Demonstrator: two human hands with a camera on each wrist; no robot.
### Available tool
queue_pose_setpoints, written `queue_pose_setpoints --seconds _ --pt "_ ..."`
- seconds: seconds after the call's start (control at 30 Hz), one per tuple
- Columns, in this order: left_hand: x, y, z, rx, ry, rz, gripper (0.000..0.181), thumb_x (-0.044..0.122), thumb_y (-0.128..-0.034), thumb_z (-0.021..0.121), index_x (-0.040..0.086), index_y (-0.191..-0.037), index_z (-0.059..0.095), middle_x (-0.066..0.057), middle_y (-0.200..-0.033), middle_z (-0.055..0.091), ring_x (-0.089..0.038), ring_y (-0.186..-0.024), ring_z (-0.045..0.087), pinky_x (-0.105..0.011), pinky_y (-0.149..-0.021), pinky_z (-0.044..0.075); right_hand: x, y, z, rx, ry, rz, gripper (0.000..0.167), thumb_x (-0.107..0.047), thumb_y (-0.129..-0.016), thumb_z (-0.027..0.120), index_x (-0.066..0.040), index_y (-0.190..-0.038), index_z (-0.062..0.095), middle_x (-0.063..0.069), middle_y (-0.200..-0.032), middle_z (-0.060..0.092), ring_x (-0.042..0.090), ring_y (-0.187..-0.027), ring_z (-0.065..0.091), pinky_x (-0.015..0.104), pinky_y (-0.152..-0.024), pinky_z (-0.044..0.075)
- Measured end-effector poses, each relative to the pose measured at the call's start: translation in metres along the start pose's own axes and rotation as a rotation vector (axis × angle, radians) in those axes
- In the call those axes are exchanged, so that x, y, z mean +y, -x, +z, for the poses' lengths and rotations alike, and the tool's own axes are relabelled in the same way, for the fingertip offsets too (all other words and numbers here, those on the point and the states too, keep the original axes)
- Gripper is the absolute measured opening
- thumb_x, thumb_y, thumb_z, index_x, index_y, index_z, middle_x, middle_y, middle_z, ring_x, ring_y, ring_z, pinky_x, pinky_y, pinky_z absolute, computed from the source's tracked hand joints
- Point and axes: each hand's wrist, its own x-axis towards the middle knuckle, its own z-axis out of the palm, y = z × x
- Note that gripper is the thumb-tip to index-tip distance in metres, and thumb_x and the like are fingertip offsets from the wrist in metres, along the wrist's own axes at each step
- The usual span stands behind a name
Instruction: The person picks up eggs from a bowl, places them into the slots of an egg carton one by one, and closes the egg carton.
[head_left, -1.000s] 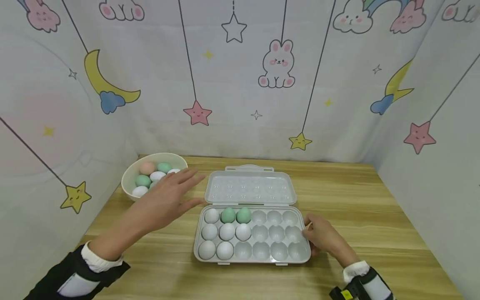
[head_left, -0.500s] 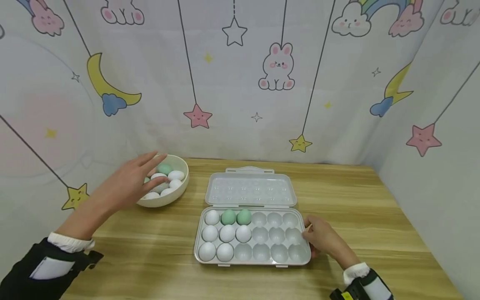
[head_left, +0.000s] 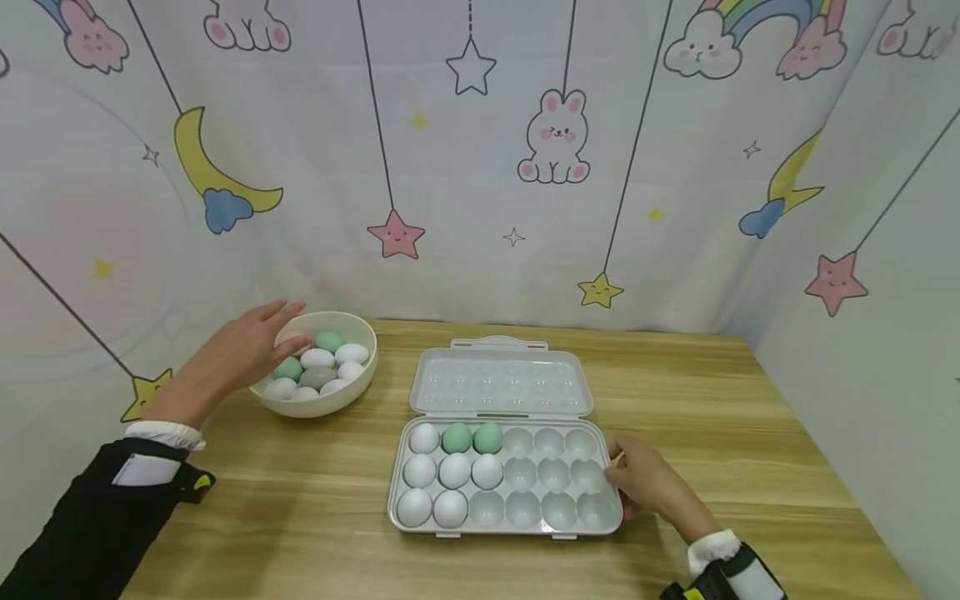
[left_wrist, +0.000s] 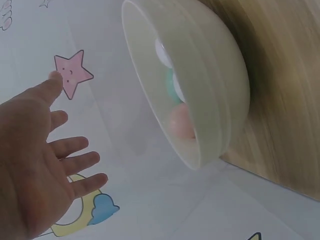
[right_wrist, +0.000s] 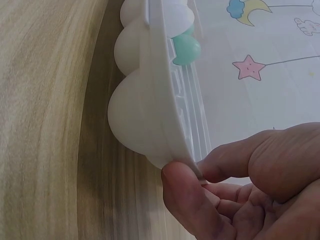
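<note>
My left hand [head_left: 243, 352] hovers over the left rim of a cream bowl [head_left: 363, 392], fingers spread and holding nothing, as the left wrist view also shows. In the bowl lie several white eggs [head_left: 317, 358], green eggs [head_left: 328, 340], a greyish egg [head_left: 318, 377] and a pink egg [left_wrist: 181, 121], which the hand mostly hides in the head view. My right hand [head_left: 651, 479] pinches the right rim of a white egg tray [head_left: 504, 527] between thumb and finger. White eggs [head_left: 455, 471] and two green eggs [head_left: 488, 437] sit in its left cups; the right cups are bare.
The tray's clear lid [head_left: 502, 381] lies open toward the back. Both stand on a wooden table [head_left: 675, 383]. A white printed curtain [head_left: 480, 167] rises behind the table and along both sides.
My left hand has moved left, from between the bowl and the tray to above the bowl's left rim, uncovering most of the eggs. The right hand keeps its place on the tray.
</note>
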Motion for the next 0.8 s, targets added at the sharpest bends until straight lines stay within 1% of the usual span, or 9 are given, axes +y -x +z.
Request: queue_pose_setpoints --seconds 0.17,0.23,0.33,0.43,0.5,0.57,0.67,0.73,0.8 --pt "-0.016 -0.018 0.016 -0.021 -0.002 -0.018 0.074 0.043 -0.1062 0.057 0.001 -0.161 0.028 -0.037 -0.158 0.028 -0.058 -0.142 0.03 -0.071 -0.112 0.027 0.0 0.001 -0.001 -0.001 -0.005 -0.009 0.012 0.007 -0.093 0.06 0.005 -0.104 0.057 0.012 -0.068 0.056 0.02 -0.042 0.058 0.035 -0.04 0.053" --pt "-0.023 -0.024 0.023 -0.037 -0.001 -0.036 0.072 0.039 -0.1064 0.057 0.001 -0.161 0.029 -0.037 -0.158 0.029 -0.058 -0.142 0.03 -0.072 -0.112 0.027 0.001 0.001 0.0 0.002 -0.005 -0.012 0.012 0.008 -0.093 0.06 0.005 -0.104 0.057 0.011 -0.067 0.056 0.019 -0.041 0.058 0.035 -0.04 0.053" --pt "-0.033 -0.03 0.033 -0.061 0.005 -0.067 0.067 0.036 -0.1078 0.053 0.0 -0.16 0.03 -0.036 -0.157 0.03 -0.058 -0.141 0.031 -0.072 -0.112 0.026 0.0 0.001 0.001 -0.005 -0.015 -0.026 0.013 0.008 -0.092 0.059 0.005 -0.104 0.057 0.011 -0.065 0.057 0.018 -0.04 0.057 0.035 -0.04 0.053" --pt "-0.039 -0.034 0.041 -0.047 0.017 -0.074 0.059 0.028 -0.1089 0.048 -0.004 -0.156 0.035 -0.037 -0.154 0.034 -0.058 -0.139 0.033 -0.073 -0.111 0.027 0.0 0.001 0.002 -0.018 -0.035 -0.047 0.014 0.007 -0.091 0.059 0.006 -0.105 0.056 0.011 -0.065 0.057 0.017 -0.04 0.057 0.035 -0.04 0.053" --pt "-0.041 -0.036 0.046 -0.027 -0.004 -0.059 0.053 0.02 -0.1084 0.045 -0.006 -0.154 0.039 -0.038 -0.151 0.038 -0.059 -0.136 0.038 -0.073 -0.11 0.03 0.0 0.001 0.002 -0.025 -0.045 -0.054 0.014 0.006 -0.091 0.059 0.006 -0.105 0.056 0.011 -0.065 0.057 0.017 -0.041 0.057 0.036 -0.04 0.054" --pt "-0.042 -0.039 0.051 -0.004 -0.032 -0.035 0.05 0.015 -0.1069 0.046 -0.009 -0.15 0.043 -0.039 -0.147 0.042 -0.059 -0.132 0.043 -0.072 -0.107 0.034 0.001 0.001 0.002 -0.023 -0.047 -0.046 0.014 0.006 -0.091 0.06 0.006 -0.105 0.056 0.011 -0.066 0.057 0.017 -0.041 0.057 0.037 -0.041 0.054" --pt "-0.044 -0.045 0.06 0.012 -0.073 -0.009 0.047 0.011 -0.106 0.047 -0.011 -0.147 0.046 -0.04 -0.144 0.045 -0.059 -0.127 0.048 -0.071 -0.105 0.039 0.001 0.002 0.001 -0.015 -0.042 -0.028 0.015 0.006 -0.091 0.06 0.005 -0.105 0.056 0.011 -0.066 0.057 0.016 -0.041 0.056 0.038 -0.041 0.054" --pt "-0.045 -0.05 0.066 0.014 -0.077 -0.01 0.046 0.011 -0.1062 0.048 -0.012 -0.146 0.046 -0.04 -0.142 0.046 -0.058 -0.125 0.049 -0.071 -0.104 0.04 0.001 0.002 0.0 -0.011 -0.037 -0.017 0.015 0.007 -0.091 0.06 0.005 -0.105 0.056 0.011 -0.065 0.057 0.016 -0.04 0.056 0.038 -0.041 0.054" --pt "-0.047 -0.054 0.07 0.01 -0.073 -0.027 0.045 0.009 -0.1064 0.046 -0.012 -0.146 0.046 -0.04 -0.141 0.046 -0.058 -0.126 0.048 -0.071 -0.104 0.039 0.002 0.002 -0.001 -0.011 -0.034 -0.023 0.015 0.006 -0.091 0.06 0.005 -0.105 0.056 0.011 -0.065 0.056 0.016 -0.04 0.056 0.038 -0.041 0.054"
